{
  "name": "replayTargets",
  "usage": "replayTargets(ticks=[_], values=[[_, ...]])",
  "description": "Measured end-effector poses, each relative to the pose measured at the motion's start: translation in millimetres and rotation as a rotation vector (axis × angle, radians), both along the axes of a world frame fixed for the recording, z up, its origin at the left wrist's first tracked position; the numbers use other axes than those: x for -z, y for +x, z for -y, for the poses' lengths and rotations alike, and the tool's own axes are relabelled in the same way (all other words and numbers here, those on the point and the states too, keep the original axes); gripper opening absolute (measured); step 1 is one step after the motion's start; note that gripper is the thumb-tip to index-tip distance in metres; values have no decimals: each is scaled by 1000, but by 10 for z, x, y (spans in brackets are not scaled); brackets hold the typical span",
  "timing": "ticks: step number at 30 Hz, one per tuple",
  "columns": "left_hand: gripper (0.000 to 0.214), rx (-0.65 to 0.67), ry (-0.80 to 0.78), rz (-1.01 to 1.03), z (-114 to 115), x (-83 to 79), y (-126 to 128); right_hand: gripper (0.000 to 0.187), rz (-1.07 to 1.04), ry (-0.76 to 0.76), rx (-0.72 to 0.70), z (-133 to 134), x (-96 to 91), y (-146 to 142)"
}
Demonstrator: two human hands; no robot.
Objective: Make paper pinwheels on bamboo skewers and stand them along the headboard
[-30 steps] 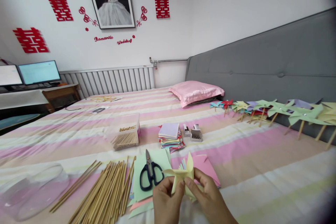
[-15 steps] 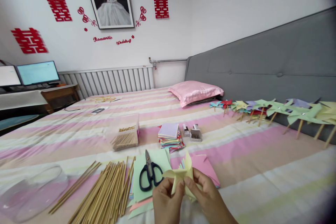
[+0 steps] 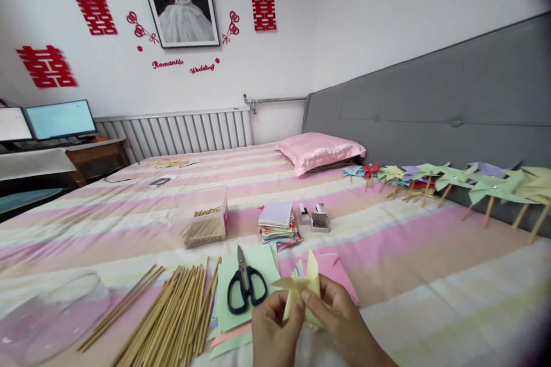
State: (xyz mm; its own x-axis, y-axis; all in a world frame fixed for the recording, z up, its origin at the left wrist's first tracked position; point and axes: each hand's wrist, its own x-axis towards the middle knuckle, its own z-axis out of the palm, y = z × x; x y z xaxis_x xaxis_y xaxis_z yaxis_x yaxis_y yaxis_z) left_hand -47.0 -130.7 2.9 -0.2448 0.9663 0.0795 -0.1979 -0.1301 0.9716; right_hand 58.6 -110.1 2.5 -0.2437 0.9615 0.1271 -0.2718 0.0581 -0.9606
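Note:
Between my two hands is a pale yellow paper pinwheel [image 3: 310, 275], its blades curled in toward the middle. My left hand [image 3: 275, 324] pinches its left side, thumb against the paper. My right hand [image 3: 342, 318] grips the other side, its thumb pressed near the centre. Just left of my hands, scissors with dark blue handles [image 3: 246, 289] lie on green paper sheets [image 3: 226, 275]. Pink paper [image 3: 338, 275] lies behind my right hand. The underside of the pinwheel is hidden by my fingers.
Wooden sticks [image 3: 176, 309] lie at the left, near a clear plastic lid [image 3: 64, 321]. Farther back are a box of short sticks [image 3: 204, 229], a stack of coloured paper squares [image 3: 276, 215] and small boxes [image 3: 319, 221]. Finished pinwheels [image 3: 495, 186] lean along the headboard [image 3: 430, 103].
Both hands and the yellow pinwheel have shifted very slightly right in the picture. The grip looks the same, and the other things lie as before.

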Motion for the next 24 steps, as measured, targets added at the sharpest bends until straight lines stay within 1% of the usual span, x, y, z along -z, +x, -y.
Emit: replayTargets(ticks=[2, 5, 8, 10, 14, 20, 24], values=[[19, -7, -36, 8, -15, 31, 0, 30, -19, -17, -43, -23, 5, 27], [20, -31, -96, -1, -43, 81, -24, 31, -121, -109, -140, -58, 17, 60], [22, -28, -115, -9, -59, 98, -58, 30, -185, -168, -167, -88, 36, 73], [22, 3, -108, -46, -59, 89, -74, 31, -159, -139, -151, -100, 54, 71], [20, 69, -99, -104, -50, 59, -79, 32, -41, -83, -107, -102, 70, 70], [17, 119, -88, -74, -41, 18, -89, 26, 115, 6, -73, -54, 2, 101], [11, 165, -49, -49, -21, -9, -102, 26, 209, 90, -12, -34, -5, 115]])
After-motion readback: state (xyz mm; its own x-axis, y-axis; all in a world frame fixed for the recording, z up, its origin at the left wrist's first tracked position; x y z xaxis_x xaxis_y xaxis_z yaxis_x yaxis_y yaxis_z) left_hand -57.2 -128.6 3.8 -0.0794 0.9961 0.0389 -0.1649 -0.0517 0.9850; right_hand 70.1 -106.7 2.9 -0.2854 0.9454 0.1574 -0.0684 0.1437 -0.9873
